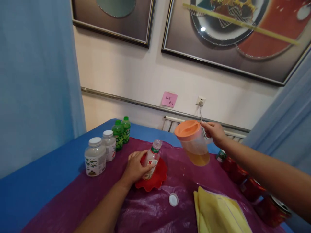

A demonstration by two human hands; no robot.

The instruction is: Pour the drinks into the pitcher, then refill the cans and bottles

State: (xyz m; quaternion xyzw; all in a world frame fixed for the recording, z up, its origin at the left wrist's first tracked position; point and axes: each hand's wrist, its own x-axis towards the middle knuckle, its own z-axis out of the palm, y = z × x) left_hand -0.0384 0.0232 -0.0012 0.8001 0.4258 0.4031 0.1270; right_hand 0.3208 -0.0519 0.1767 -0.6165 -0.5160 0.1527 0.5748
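Observation:
My left hand [137,166] is wrapped round a clear bottle [152,161] with a green neck band and no cap. The bottle leans slightly to the right over a red scalloped dish [159,174]. On the right, my right hand [213,132] grips the handle of a clear pitcher [194,145] with an orange lid. Yellowish liquid shows in the pitcher's lower part, and the pitcher is tilted, apart from the bottle. A white cap [173,199] lies on the purple cloth [145,213] in front of the dish.
Two white-lidded jars [95,157] and two green bottles [118,135] stand at the left. A folded yellow cloth [220,210] lies at the front right. Red cans [272,210] and a small green-labelled container [221,155] line the right edge, below my right forearm.

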